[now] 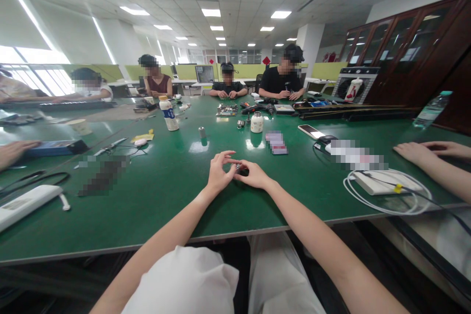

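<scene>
From where I stand, both of the worker's hands meet low over the near middle of the green table (176, 221), with a small metallic piece (238, 167) between their fingertips. The left hand (221, 171) lies to the left of the piece, thumb and forefinger closed upon it, the other fingers raised and loosely spread. The right hand (254, 175) lies to its right, thumb and forefinger curved into a loop whose tips also meet the piece. The fingers cover most of it, so its full shape cannot be told, nor can I tell whether it touches the tabletop. Beyond the hands, slightly left, a small grey cylinder (202, 132) stands upright, well apart from them. Beyond and slightly right lies a pixelated flat item (276, 142); farther off stands a white jar (256, 122), with small metal parts (240, 123) just to its left. A white bottle with an orange cap (169, 114) stands upright at far left of the cylinder. A circuit board (226, 110) lies farther across, before a seated person in dark clothing (228, 89).
</scene>
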`<state>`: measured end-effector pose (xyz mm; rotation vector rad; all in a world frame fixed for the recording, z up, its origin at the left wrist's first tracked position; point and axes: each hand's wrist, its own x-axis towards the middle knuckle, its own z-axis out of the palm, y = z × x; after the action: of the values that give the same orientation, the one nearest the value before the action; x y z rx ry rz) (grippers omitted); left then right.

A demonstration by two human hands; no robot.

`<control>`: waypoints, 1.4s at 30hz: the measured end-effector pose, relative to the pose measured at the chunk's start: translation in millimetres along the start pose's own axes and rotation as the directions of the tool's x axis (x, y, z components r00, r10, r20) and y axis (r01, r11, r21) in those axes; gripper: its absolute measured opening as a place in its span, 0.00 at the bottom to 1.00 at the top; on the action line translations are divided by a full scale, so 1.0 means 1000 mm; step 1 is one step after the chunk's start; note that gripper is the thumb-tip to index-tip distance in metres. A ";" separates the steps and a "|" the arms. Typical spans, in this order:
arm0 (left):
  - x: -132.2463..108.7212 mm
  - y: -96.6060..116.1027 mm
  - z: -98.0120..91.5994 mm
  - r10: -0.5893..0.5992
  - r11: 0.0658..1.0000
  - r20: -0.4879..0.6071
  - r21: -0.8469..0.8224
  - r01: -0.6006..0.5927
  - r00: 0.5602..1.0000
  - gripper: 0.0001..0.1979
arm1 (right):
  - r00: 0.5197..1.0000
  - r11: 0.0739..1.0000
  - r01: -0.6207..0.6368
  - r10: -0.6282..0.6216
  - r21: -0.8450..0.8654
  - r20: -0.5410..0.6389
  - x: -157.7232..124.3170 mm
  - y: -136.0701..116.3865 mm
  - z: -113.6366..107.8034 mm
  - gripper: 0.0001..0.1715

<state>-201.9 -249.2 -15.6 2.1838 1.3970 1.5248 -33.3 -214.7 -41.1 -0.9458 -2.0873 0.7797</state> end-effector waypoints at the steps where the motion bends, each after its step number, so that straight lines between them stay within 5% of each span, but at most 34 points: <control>1: 0.000 0.000 0.000 -0.002 1.000 -0.005 0.005 0.002 1.000 0.19 | 1.000 1.000 0.002 -0.002 -0.001 0.000 0.000 0.000 0.000 0.23; 11: 0.001 0.008 -0.001 -0.045 0.998 -0.021 0.044 0.046 0.999 0.12 | 1.000 1.000 -0.008 0.008 0.009 0.004 0.000 0.000 0.000 0.21; 26: 0.002 0.007 -0.002 -0.058 0.998 -0.029 0.021 0.058 0.998 0.15 | 1.000 1.000 0.001 -0.001 -0.005 0.005 0.000 0.001 -0.001 0.24; 42: 0.001 0.004 0.000 -0.126 0.984 -0.009 -0.130 0.124 0.992 0.15 | 1.000 1.000 -0.003 0.003 0.003 0.025 -0.001 0.000 -0.002 0.27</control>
<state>-199.3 -250.6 -12.5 1.9741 1.3710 1.5469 -31.7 -214.8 -40.3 -0.9430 -2.1058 0.7995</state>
